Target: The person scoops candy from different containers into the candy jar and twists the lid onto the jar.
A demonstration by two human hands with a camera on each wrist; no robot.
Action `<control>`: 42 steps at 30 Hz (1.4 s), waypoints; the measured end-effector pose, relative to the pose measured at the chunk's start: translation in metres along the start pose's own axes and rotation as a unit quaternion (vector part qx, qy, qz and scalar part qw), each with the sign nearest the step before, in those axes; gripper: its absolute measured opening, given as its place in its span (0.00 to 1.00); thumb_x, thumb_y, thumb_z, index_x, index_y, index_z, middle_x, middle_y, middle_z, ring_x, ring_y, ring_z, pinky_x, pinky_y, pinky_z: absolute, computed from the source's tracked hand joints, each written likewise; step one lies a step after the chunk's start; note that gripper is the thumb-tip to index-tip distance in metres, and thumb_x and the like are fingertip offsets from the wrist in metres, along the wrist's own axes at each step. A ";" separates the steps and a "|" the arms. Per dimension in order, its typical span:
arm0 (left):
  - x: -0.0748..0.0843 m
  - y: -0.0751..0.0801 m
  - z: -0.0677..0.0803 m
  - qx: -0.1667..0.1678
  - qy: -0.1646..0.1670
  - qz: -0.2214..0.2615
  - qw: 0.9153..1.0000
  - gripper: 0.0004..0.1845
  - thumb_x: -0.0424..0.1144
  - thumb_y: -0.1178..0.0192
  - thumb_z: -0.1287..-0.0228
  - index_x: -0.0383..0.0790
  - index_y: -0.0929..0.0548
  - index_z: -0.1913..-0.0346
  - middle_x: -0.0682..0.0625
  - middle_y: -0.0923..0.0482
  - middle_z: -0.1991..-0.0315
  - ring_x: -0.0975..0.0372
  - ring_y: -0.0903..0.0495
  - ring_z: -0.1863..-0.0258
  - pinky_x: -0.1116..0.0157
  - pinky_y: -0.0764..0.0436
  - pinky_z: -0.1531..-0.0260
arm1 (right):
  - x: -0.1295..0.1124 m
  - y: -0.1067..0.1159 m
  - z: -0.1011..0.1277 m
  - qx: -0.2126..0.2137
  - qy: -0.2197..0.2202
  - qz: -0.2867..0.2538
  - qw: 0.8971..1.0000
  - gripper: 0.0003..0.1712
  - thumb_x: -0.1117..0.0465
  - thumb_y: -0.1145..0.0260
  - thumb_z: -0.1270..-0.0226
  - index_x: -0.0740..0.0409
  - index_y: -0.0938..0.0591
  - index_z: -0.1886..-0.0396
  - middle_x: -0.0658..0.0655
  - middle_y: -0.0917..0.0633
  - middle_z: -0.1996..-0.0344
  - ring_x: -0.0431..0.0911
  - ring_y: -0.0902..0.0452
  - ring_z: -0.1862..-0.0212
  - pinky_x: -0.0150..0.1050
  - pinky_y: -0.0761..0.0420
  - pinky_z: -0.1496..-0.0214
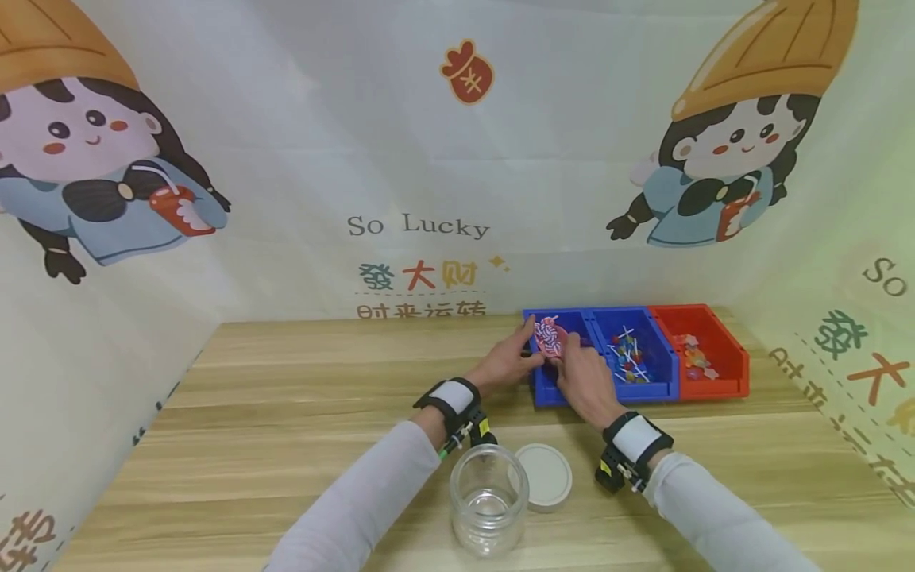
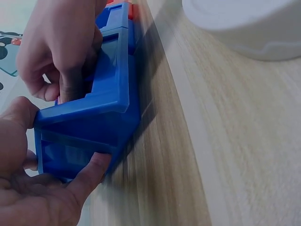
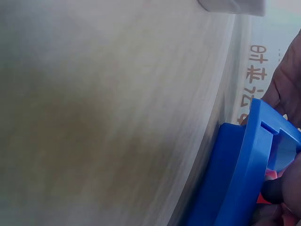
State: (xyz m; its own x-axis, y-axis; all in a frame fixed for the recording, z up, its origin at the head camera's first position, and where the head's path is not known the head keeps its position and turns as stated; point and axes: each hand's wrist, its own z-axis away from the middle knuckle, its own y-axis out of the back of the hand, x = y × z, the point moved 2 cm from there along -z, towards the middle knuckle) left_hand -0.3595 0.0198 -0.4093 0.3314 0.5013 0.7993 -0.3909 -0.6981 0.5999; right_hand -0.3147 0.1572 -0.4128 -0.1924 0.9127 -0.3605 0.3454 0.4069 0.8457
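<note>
Pink-and-white swirl candies (image 1: pixel 549 338) lie inside the left blue bin (image 1: pixel 572 395), at the near end of a row of three plastic bins. The right hand (image 1: pixel 588 377) reaches down into that bin, its fingertips among the candies; whether they pinch one cannot be told, since the hand hides them. The left hand (image 1: pixel 507 365) braces the same bin from outside, thumb on the rim and index finger stretched against the end wall, the two spread well apart.

Just beside it, the middle blue bin (image 1: pixel 646 391) holds small, many-coloured lollipops (image 1: pixel 629 357) on white sticks. Beyond that, a red bin (image 1: pixel 715 389) contains pale orange and pink candies (image 1: pixel 695 361), some star-shaped.

Nearer the person, a clear glass jar (image 1: pixel 489 528) stands upright and uncovered, with a round white lid (image 1: pixel 550 477) lying flat just beside it on the wood-grain table (image 1: pixel 286 413). Both wrists wear black straps below white sleeves (image 1: pixel 364 500). Behind hangs a pale backdrop (image 1: pixel 343 119) printed "So Lucky" with cartoon figures in knitted hats.
</note>
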 end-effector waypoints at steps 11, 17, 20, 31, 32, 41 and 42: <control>-0.001 0.003 0.005 -0.021 0.026 0.018 0.999 0.38 0.40 0.49 0.27 0.46 0.59 0.23 0.44 0.55 0.23 0.53 0.46 0.25 0.56 0.36 0.30 | 0.003 0.006 0.010 0.021 0.025 -0.059 0.998 0.11 0.65 0.39 0.32 0.66 0.32 0.62 0.57 0.27 0.81 0.47 0.32 0.80 0.33 0.39 0.81; -0.001 0.006 0.005 -0.023 0.023 0.006 0.999 0.39 0.44 0.50 0.27 0.45 0.60 0.23 0.45 0.55 0.22 0.52 0.47 0.25 0.56 0.42 0.27 | 0.005 0.014 0.018 0.067 0.042 -0.084 0.993 0.12 0.68 0.38 0.35 0.64 0.34 0.67 0.55 0.30 0.83 0.45 0.34 0.82 0.32 0.40 0.82; -0.003 0.006 0.005 -0.021 0.023 0.003 1.000 0.40 0.47 0.50 0.27 0.45 0.60 0.23 0.45 0.55 0.22 0.53 0.51 0.24 0.56 0.47 0.25 | 0.008 0.015 0.020 0.067 0.048 -0.087 0.993 0.12 0.67 0.38 0.34 0.64 0.34 0.67 0.54 0.31 0.83 0.45 0.34 0.81 0.31 0.40 0.82; -0.011 0.030 0.024 -0.011 0.055 0.005 0.998 0.38 0.56 0.58 0.26 0.47 0.59 0.23 0.47 0.56 0.22 0.52 0.43 0.26 0.55 0.48 0.25 | 0.016 0.032 0.026 0.091 0.059 -0.111 0.988 0.13 0.64 0.37 0.34 0.60 0.34 0.68 0.53 0.33 0.83 0.44 0.36 0.79 0.30 0.40 0.80; -0.011 0.033 0.027 -0.011 0.053 0.003 0.999 0.37 0.56 0.58 0.26 0.48 0.58 0.23 0.47 0.55 0.22 0.52 0.42 0.27 0.55 0.48 0.25 | 0.018 0.034 0.027 0.091 0.059 -0.113 0.988 0.14 0.64 0.36 0.34 0.60 0.34 0.68 0.53 0.33 0.82 0.43 0.36 0.79 0.29 0.40 0.80; -0.005 0.053 0.066 -0.100 -0.001 0.048 0.994 0.24 0.50 0.59 0.24 0.49 0.34 0.30 0.41 0.31 0.33 0.49 0.28 0.36 0.53 0.24 0.40 | 0.025 0.057 0.038 0.069 0.087 -0.115 0.987 0.16 0.64 0.34 0.37 0.58 0.35 0.67 0.52 0.33 0.81 0.41 0.37 0.80 0.27 0.38 0.82; -0.004 0.055 0.073 -0.118 -0.009 0.061 0.991 0.23 0.50 0.59 0.23 0.49 0.33 0.31 0.41 0.30 0.34 0.49 0.27 0.37 0.53 0.23 0.41 | 0.025 0.060 0.040 0.064 0.091 -0.113 0.987 0.16 0.64 0.33 0.37 0.57 0.35 0.67 0.51 0.33 0.81 0.40 0.37 0.80 0.27 0.38 0.83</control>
State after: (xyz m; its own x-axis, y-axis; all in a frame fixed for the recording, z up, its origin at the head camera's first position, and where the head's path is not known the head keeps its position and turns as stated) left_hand -0.3195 -0.0576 -0.3820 0.2839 0.4097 0.8669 -0.6189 -0.6123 0.4921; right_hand -0.2619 0.2063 -0.3865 -0.4364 0.7801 -0.4483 0.3848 0.6122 0.6908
